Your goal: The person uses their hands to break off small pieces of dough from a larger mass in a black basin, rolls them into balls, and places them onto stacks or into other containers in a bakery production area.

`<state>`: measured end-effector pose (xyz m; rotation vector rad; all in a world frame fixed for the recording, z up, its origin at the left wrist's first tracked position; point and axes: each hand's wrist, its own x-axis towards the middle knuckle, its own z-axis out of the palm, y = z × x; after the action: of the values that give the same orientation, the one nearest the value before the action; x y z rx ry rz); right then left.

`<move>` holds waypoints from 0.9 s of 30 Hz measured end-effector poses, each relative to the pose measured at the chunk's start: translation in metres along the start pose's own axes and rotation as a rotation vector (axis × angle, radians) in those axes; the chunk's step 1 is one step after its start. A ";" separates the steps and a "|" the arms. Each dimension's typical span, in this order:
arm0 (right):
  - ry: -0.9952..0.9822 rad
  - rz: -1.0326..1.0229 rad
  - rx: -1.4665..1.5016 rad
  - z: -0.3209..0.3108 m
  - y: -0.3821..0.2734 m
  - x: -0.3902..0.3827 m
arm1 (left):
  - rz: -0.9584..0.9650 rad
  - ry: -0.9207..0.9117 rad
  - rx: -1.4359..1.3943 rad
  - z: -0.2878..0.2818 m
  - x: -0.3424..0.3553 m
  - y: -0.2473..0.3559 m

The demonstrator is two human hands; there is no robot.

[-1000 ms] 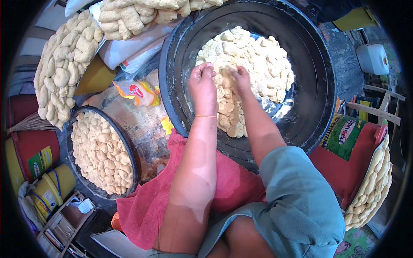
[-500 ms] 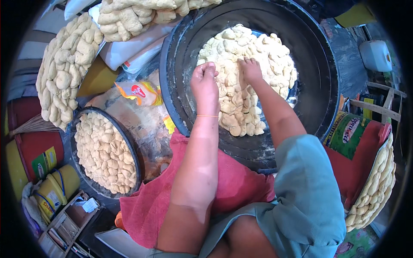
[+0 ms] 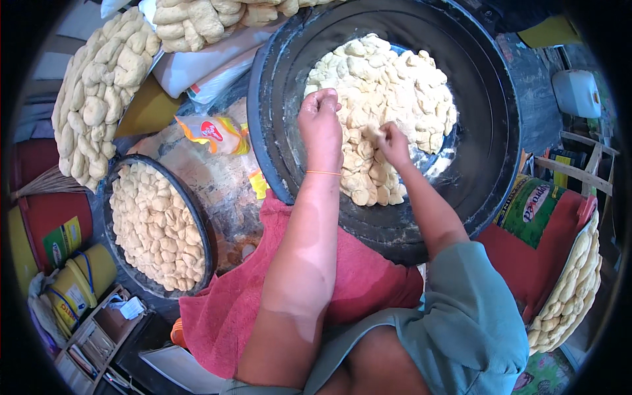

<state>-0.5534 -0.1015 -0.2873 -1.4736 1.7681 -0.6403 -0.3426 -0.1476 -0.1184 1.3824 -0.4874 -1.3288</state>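
Pale, flour-dusted dough pieces (image 3: 395, 89) lie heaped in a wide black basin (image 3: 480, 158) in front of me. Over the near part of the heap, my right hand (image 3: 394, 145) pinches a small dough piece (image 3: 375, 131) between thumb and fingers. My left hand (image 3: 320, 122) hovers above the heap's left edge, its fingers curled in; whatever they hold, if anything, is hidden. Below my hands, smoother yellowish pieces form a narrow strip (image 3: 368, 184) toward the basin's near side.
A smaller black basin (image 3: 212, 243) full of dough pieces stands at the left. Dough-covered trays (image 3: 99, 108) rest at the upper left, and another dough pile (image 3: 569, 289) sits beside a red bucket (image 3: 503, 263) at the right. A plastic packet (image 3: 214, 133) lies left of the big basin.
My right hand has drawn back toward me from the heap and now pinches a dough piece; before, its fingers reached out over the dough. My left hand stays curled in nearly the same place.
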 end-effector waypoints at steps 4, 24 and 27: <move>-0.433 0.047 0.042 -0.025 -0.004 -0.026 | -0.011 -0.006 0.006 0.008 -0.003 -0.001; 0.439 0.140 0.165 0.009 0.045 0.037 | -0.021 -0.005 0.009 0.005 -0.003 0.004; 0.439 0.108 0.331 0.003 0.038 0.016 | -0.013 -0.017 0.016 0.003 -0.002 0.002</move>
<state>-0.5757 -0.1088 -0.3220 -1.0576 1.9291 -1.2055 -0.3452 -0.1477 -0.1153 1.3902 -0.5022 -1.3506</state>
